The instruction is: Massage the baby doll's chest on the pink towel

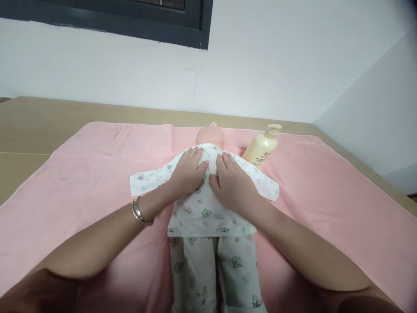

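Observation:
A baby doll (210,135) lies with its head at the far end, dressed in a white printed top (208,217) and matching trousers (198,269). Its sleeves stretch out to both sides, and no doll hands show at the cuffs. My left hand (189,170) rests flat on the left of the upper top, fingers stretched out. On the right side of the top lies my right hand (233,182), also flat with its fingers extended. Both thumbs point inward, a small gap between them. A silver bangle (140,211) circles my left wrist.
The doll lies on a pink blanket (81,208) spread over a tan surface (48,115). A pale yellow pump bottle (261,147) stands just beyond the doll's right-hand sleeve. Behind are a white wall (254,65) and a dark window frame (130,26).

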Tool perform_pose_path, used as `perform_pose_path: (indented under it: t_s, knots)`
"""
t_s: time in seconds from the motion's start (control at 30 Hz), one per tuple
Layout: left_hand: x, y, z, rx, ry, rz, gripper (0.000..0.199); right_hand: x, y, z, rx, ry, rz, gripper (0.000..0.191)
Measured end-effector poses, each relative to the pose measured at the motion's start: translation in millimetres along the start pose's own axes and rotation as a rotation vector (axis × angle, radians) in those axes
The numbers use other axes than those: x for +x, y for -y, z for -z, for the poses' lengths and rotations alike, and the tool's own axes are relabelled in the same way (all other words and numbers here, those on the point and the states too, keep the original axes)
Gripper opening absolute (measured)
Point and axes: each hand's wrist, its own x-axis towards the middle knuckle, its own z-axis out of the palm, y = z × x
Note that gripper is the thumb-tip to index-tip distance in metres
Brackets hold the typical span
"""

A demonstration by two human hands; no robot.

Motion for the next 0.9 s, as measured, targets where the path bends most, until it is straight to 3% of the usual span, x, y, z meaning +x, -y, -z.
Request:
perform_pose_path:
  t_s: [0.23,0.33,0.5,0.6,0.73,0.9]
  knots:
    - [-21.9,-19.4,-0.4,0.145,-0.059,-0.105,0.056,26.7,-21.3,-4.0,0.198,0.006,0.008,0.054]
    - [-11.8,-10.1,-0.2,0.127,-0.025,-0.163,0.055,17.8,-13.0,-10.0,0.123,-0.029,0.026,0.059]
    - [4.5,5.3,-8.0,0.005,-0.103,-0.007,0.056,-7.8,6.4,-6.1,0.041,-0.060,0.139,0.058]
    - [-11.9,-9.0,-14.2,0.003,-0.158,-0.021,0.056,6.8,-6.0,-0.8,0.129,-0.020,0.089,0.051]
    - [-31.3,-26.2,-16.5,-0.002,-0.133,-0.024,0.056,30.2,-25.0,-5.7,0.245,-0.023,-0.034,0.053]
    - [-6.9,-6.6,-14.9,-0.078,-0.127,0.050,0.055,5.0,-5.9,-13.1,0.135,-0.070,0.073,0.059]
